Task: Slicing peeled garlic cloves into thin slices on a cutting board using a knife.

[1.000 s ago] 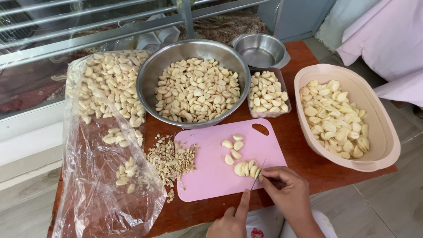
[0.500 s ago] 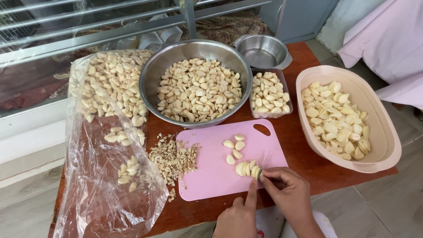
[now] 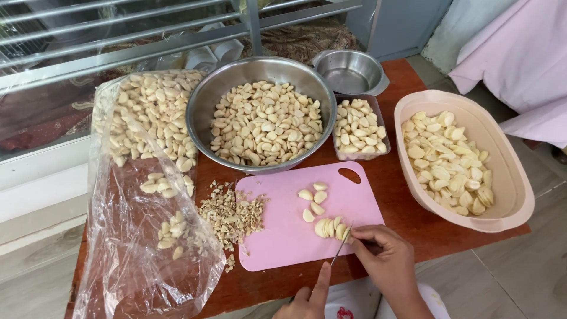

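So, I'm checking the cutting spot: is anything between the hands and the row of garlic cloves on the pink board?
Nothing visible. The right hand rests at the row of garlic cloves on the pink cutting board, the knife beside them. The left hand is below, at the table's edge.

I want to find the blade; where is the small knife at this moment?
In the head view, the small thin-bladed knife lies at the near edge of the pink plastic cutting board, beside the row of peeled garlic cloves, between both hands.
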